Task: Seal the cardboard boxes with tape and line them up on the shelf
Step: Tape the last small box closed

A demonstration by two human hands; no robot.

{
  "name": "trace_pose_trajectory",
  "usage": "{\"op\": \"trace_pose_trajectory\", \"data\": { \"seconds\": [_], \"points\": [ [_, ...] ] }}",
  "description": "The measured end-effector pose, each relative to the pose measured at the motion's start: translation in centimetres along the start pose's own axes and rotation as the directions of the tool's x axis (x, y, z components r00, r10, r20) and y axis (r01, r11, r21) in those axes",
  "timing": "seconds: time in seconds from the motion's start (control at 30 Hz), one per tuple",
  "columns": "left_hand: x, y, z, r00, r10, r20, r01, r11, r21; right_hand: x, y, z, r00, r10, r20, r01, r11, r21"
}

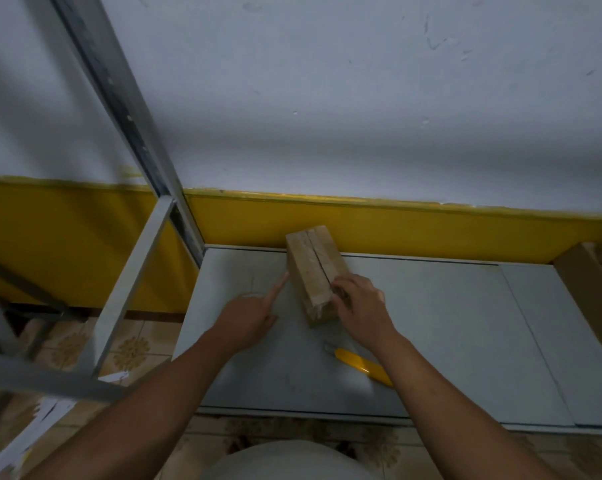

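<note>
On the grey shelf (431, 323), the cardboard box (313, 268) lies near the back wall, a dark gap along its top seam. The right hand (360, 308) curls its grip over the near end. The left hand (249, 315) touches the side with a forefinger, and I cannot tell its grip. The flaps, I'd say, want squeezing flush before taping. The yellow knife (358, 365) lies close by.

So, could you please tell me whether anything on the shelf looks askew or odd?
The small cardboard box sits skewed to the shelf edge, and its top flaps gape along a dark slit. A yellow cutter lies loose near the front.
</note>
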State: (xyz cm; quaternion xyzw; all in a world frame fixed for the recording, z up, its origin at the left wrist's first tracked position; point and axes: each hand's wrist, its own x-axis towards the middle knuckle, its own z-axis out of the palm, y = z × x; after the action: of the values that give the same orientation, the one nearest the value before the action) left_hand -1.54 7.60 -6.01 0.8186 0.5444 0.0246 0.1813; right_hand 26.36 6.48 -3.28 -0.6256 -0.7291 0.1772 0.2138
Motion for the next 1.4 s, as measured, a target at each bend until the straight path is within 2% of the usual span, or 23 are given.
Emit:
{"op": "trace_pose_trajectory", "data": {
  "seconds": [0.13, 0.27, 0.4, 0.5, 0.6, 0.67, 0.8, 0.9, 1.03, 1.13, 1.27, 1.4],
  "points": [
    [-2.3, -1.1, 1.4, 0.995, -0.088, 0.038, 0.087, 0.995, 0.039, -0.1, 0.1, 0.3, 0.999, 0.038, 0.011, -0.038, 0.999, 0.025],
    [-3.1, -1.7, 3.1, 0.991, -0.132, 0.030, 0.133, 0.990, -0.052, 0.0, 0.4, 0.7, 0.999, 0.025, -0.019, -0.024, 0.997, 0.066],
    [-2.7, -1.7, 2.9, 0.969, -0.207, -0.133, 0.187, 0.971, -0.148, 0.0, 1.1, 1.1, 0.998, 0.011, -0.062, -0.005, 0.995, 0.103],
    [-2.1, 0.4, 1.5, 0.936, -0.280, -0.213, 0.196, 0.918, -0.344, 0.1, 1.6, 1.3, 0.995, 0.044, -0.084, -0.031, 0.989, 0.148],
    [-1.4, 4.3, 0.6, 0.913, -0.382, -0.144, 0.226, 0.767, -0.600, 0.1, 1.4, 1.0, 0.967, 0.251, -0.047, -0.217, 0.902, 0.372],
    [-1.1, 6.6, 0.7, 0.926, -0.354, -0.134, 0.171, 0.708, -0.685, -0.2, 1.4, 1.2, 0.957, 0.289, 0.000, -0.264, 0.874, 0.407],
    [-1.6, 8.2, 1.3, 0.943, -0.267, -0.197, 0.056, 0.712, -0.700, -0.6, 1.1, 1.9, 0.965, 0.262, 0.023, -0.245, 0.861, 0.445],
    [-1.8, 7.8, 1.6, 0.947, -0.257, -0.190, 0.055, 0.718, -0.694, -1.0, 0.3, 2.2, 0.964, 0.261, 0.048, -0.253, 0.848, 0.465],
    [-2.0, 7.3, 2.0, 0.967, -0.217, -0.137, 0.046, 0.671, -0.740, -2.2, -0.7, 1.9, 0.972, 0.231, 0.032, -0.209, 0.803, 0.558],
    [-2.1, 7.7, 2.6, 0.974, -0.183, -0.131, 0.033, 0.691, -0.722, -2.8, -1.2, 2.2, 0.974, 0.226, 0.013, -0.190, 0.781, 0.595],
    [-1.9, 7.3, 3.0, 0.968, -0.211, -0.137, 0.046, 0.686, -0.727, -3.2, -1.8, 2.4, 0.977, 0.215, -0.005, -0.173, 0.800, 0.575],
    [-1.3, 6.9, 2.6, 0.931, -0.319, -0.175, 0.100, 0.687, -0.720, -2.8, -1.2, 1.9, 0.981, 0.193, -0.014, -0.150, 0.805, 0.574]
  ]
}}
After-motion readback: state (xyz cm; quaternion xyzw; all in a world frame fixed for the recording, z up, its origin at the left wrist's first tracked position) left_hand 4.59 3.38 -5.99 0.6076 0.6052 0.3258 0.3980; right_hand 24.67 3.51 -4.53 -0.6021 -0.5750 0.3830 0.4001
